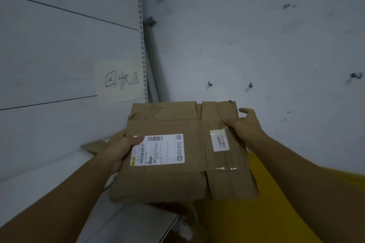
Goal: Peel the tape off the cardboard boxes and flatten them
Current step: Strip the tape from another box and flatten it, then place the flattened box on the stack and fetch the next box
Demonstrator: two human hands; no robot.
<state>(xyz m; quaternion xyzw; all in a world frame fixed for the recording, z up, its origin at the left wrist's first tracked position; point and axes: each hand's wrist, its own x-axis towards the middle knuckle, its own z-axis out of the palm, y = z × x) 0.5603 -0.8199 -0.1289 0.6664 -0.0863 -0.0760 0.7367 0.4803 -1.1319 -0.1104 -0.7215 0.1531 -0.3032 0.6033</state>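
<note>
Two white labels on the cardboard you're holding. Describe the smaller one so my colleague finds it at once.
Start at the flattened brown cardboard box held up before the grey wall. Look at its right side, just below the right hand. The small label there is narrow and under glossy clear tape, unlike the big barcode label by the left hand.

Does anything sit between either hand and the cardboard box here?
Nothing visible: the left hand grips the flattened brown cardboard box at its left edge, the right hand at its right edge.
</note>
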